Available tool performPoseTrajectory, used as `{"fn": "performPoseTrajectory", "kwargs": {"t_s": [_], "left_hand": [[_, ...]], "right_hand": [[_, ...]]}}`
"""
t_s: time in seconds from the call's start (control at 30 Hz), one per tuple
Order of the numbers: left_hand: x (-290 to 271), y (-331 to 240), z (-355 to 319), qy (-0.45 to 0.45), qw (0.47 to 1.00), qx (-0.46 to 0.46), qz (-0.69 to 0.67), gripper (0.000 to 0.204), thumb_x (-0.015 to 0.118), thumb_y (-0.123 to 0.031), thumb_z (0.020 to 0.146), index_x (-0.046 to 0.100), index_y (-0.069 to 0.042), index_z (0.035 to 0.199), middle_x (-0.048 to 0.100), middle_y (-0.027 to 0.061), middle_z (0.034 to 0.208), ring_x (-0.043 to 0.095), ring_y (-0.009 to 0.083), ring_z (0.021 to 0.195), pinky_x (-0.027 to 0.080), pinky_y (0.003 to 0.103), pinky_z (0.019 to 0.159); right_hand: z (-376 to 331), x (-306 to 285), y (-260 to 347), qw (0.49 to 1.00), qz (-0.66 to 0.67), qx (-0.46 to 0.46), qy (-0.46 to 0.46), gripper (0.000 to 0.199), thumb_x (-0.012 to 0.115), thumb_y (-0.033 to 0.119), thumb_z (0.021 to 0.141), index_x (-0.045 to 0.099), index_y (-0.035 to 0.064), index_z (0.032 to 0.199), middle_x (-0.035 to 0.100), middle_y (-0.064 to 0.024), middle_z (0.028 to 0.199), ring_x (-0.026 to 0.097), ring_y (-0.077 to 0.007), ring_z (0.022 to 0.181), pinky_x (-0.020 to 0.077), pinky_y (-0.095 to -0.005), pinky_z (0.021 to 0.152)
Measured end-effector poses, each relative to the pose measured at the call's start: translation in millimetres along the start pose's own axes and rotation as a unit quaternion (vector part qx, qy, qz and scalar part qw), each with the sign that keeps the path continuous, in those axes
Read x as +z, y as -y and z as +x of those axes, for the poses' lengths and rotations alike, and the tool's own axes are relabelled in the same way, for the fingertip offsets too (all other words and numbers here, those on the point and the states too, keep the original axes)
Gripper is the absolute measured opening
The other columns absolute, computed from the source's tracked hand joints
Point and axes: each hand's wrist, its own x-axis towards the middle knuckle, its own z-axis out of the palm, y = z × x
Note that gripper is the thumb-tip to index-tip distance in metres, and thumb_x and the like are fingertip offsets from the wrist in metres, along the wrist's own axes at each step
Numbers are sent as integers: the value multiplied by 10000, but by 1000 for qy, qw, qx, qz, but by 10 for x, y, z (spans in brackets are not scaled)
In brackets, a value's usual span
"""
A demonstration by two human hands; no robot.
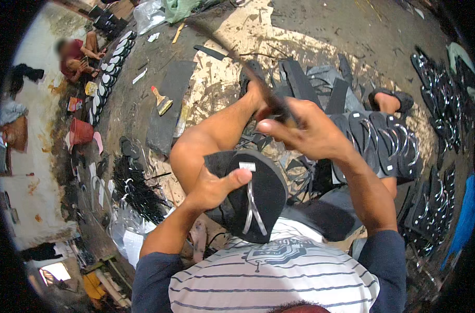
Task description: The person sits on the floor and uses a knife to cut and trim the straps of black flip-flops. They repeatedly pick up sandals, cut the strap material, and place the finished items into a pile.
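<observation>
My left hand (212,187) grips a black sandal (266,195) with a silver Y-shaped strap, thumb on its top near a small white label. A ragged flap of black sole sheet sticks out beside the thumb. Out in front, my right hand (313,130) is closed around the handle of a long dark knife (248,65), raised and slanting away to the upper left. The knife is smeared by motion and stands apart from the sandal. A row of black sandals (370,138) with silver straps lies across my right leg.
Black sheet offcuts (300,86) litter the floor ahead. A paintbrush (163,101) lies at left, near a red bucket (81,131). Sandals are piled at right (438,99). Another person (78,57) sits far left beside a line of white-topped soles (109,73).
</observation>
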Motion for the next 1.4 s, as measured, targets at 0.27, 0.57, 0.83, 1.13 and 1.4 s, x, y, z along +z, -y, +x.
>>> {"fn": "performPoseTrajectory", "kwargs": {"t_s": [0.27, 0.57, 0.83, 1.13, 1.4], "left_hand": [[519, 68, 297, 6, 984, 85, -159, 635, 681, -290, 924, 420, -6, 1429, 555, 113, 1335, 534, 216, 1222, 408, 385, 1067], [728, 422, 521, -192, 891, 102, -398, 487, 601, -483, 969, 571, -108, 1278, 668, 61, 1176, 654, 214, 1057, 536, 384, 938], [545, 795, 211, -223, 888, 8, -401, 444, 613, -436, 973, 583, -81, 1238, 684, 63, 1126, 690, 203, 980, 595, 366, 835], [325, 1061, 151, -146, 885, 45, -439, 434, 597, -400, 989, 606, -18, 1194, 691, 115, 1117, 703, 243, 994, 597, 426, 864], [375, 1003, -55, -136, 902, 6, -409, 571, 644, -339, 932, 489, 20, 1349, 621, 163, 1236, 653, 277, 1090, 553, 425, 957]], "right_hand": [[-505, -354, -250, 887, 314, 101, -322, 326, 728, 275, 925, 598, 34, 1102, 642, -8, 902, 600, -89, 768, 535, -254, 670], [-1010, 560, -360, 954, 11, 81, -287, 320, 737, 181, 889, 558, 57, 1123, 641, -93, 889, 663, -211, 754, 532, -349, 633], [-1371, 797, -711, 950, -207, 119, -202, 425, 726, 34, 774, 550, 97, 1155, 586, -163, 900, 638, -389, 808, 512, -471, 664], [-704, 526, -499, 963, -244, 68, -93, 358, 710, 111, 796, 561, 62, 1118, 610, -175, 870, 648, -407, 794, 528, -482, 665], [-133, 609, -980, 975, -162, -125, -82, 562, 697, 201, 766, 581, 62, 1298, 668, -182, 1063, 671, -414, 887, 544, -489, 734]]}}
